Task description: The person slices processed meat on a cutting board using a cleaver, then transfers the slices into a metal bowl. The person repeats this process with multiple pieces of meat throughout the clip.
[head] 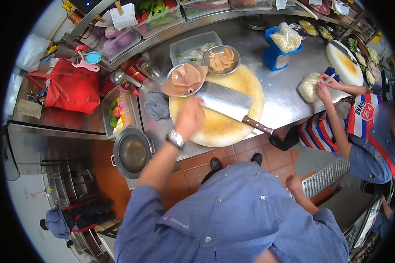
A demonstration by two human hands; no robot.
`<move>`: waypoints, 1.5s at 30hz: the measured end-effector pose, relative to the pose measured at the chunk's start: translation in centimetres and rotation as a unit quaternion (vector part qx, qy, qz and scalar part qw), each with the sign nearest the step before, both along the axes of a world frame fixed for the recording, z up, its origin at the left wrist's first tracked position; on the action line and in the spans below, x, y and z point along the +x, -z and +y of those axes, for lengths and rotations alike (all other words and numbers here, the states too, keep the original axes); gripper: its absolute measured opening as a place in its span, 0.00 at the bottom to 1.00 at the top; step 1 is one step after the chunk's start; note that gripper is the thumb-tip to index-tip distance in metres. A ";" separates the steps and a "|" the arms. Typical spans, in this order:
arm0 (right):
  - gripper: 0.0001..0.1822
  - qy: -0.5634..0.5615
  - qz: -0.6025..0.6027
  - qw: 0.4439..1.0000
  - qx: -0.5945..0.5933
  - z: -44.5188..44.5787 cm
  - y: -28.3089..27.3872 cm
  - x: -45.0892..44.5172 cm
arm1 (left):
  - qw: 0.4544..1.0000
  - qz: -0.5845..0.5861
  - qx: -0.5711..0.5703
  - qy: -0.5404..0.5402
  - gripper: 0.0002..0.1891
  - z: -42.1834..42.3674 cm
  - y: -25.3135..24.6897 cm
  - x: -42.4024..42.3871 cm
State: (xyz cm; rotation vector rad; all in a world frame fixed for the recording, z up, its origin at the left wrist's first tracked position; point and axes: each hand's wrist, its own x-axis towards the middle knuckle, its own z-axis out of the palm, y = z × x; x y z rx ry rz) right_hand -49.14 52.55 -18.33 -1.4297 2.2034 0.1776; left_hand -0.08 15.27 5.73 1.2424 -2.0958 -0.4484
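My left hand (190,117), blurred and wearing a metal wristwatch, is over the left part of a round cutting board (217,133), beside the blade of a cleaver (225,100). The cleaver lies flat on the board, its wooden handle pointing right and past the board's edge. Just beyond the hand stands a metal bowl with thin pinkish round slices (186,77) overhanging its rim. Behind the board's far edge, a steel bowl (237,65) holds pale orange strips. My right hand (293,184) hangs low by my right side, blurred, away from the counter; its fingers are unclear.
A clear plastic tub (177,54), a grey cloth (157,105) and a blue scale (276,60) bearing bagged noodles surround the board. A wok-like pan (132,153) stands at front left. To the right, a co-worker's hands (324,88) hold another bag. A red bag (73,88) lies left.
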 end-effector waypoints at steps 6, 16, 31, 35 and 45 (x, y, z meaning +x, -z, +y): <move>0.04 0.011 -0.162 0.902 -0.400 -23.4 -21.3 9.5 | 0.937 -0.332 -0.009 -0.106 0.17 -17.1 -2.4 4.2; 0.26 -0.310 -0.068 0.916 -0.247 -28.8 -20.8 18.3 | 0.920 -0.384 -0.060 -0.041 0.10 -21.3 -1.6 6.4; 0.19 -0.146 -0.284 0.946 -0.058 -22.8 -31.3 14.1 | 0.888 -0.437 -0.105 -0.103 0.08 -15.4 -12.7 3.7; 0.15 -0.130 -0.291 0.946 -0.065 -22.2 -30.5 14.2 | 0.875 -0.453 -0.130 -0.110 0.07 -14.7 -13.8 3.0; 0.16 -0.143 -0.280 0.948 -0.051 -23.1 -31.2 13.9 | 0.899 -0.412 -0.113 -0.102 0.08 -11.3 -15.7 -0.8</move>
